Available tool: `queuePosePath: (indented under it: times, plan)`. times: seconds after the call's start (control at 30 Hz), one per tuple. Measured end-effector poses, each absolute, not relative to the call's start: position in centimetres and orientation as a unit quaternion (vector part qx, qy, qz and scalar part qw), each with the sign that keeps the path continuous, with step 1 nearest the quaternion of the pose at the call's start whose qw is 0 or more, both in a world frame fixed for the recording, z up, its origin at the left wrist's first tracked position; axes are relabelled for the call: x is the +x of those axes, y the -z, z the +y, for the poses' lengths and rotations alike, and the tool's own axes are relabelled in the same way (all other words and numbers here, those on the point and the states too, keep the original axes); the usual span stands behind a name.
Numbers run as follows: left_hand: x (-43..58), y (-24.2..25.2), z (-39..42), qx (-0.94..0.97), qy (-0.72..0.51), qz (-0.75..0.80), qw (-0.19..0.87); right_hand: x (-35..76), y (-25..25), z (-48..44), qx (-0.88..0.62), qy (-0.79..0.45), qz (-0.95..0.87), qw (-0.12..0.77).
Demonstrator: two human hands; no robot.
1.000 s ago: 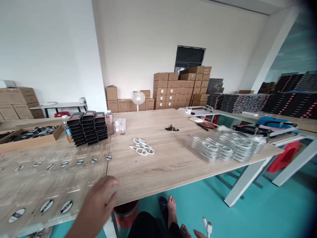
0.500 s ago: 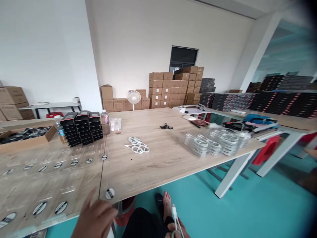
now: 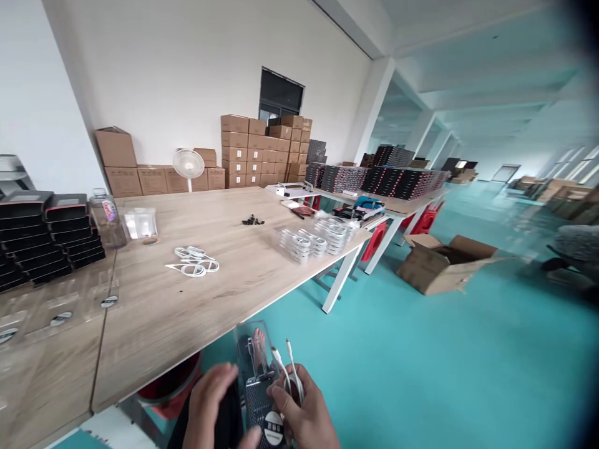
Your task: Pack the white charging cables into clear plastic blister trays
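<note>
My right hand [image 3: 306, 415] is closed around a white charging cable [image 3: 291, 377], whose two plug ends point up. Just to its left, a clear plastic tray [image 3: 253, 337] with a round black-and-white label [image 3: 272, 429] is tilted over my lap; its right edge is against my right hand. Beside the tray's left edge, my left hand [image 3: 210, 402] has its fingers spread, slightly blurred, holding nothing I can see. On the table lie loose white cables [image 3: 194, 262] and, further right, stacked clear trays with coiled cables [image 3: 299, 243].
Stacked black boxes [image 3: 70, 227], a bottle [image 3: 107, 218] and labelled clear trays [image 3: 60, 319] are on the wooden table [image 3: 224, 293]. Small black parts [image 3: 253, 220] lie near its middle. A red bucket [image 3: 173, 390] sits below. An opened carton [image 3: 435, 265] stands on the floor.
The view has swung right. My left hand has come from above the table edge to over my lap, where a labelled clear tray now shows. The cable stays in my right hand.
</note>
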State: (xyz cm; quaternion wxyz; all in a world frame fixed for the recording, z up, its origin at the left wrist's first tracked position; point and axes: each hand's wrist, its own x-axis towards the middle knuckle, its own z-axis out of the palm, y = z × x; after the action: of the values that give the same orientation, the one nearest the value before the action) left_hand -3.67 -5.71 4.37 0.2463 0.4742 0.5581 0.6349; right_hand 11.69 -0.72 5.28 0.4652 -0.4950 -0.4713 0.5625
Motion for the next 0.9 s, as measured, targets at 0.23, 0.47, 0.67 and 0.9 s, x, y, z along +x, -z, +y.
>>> queuePosePath:
  times: [0.23,0.47,0.67,0.9]
  plan:
    - [-2.8,-4.9,-2.7,0.066,-0.606,0.420,0.672,13.5,-4.2,-1.5,-0.560,-0.528,-0.515,0.377]
    - [-1.5,-1.3,-2.6,0.005,-0.625,0.442,0.643,15.5,-3.8,-1.9,-0.624,-0.365,-0.572,0.388]
    - [-0.7,-1.4,-3.4,0.018,-0.646,0.383,0.660,12.7,-4.1,-2.6,-0.550,-0.520,-0.570,0.320]
    - [-0.6,-2.0,-4.1,0.059,-0.661,0.362,0.655,10.9,-4.0,-2.7,-0.527,-0.558,-0.567,0.299]
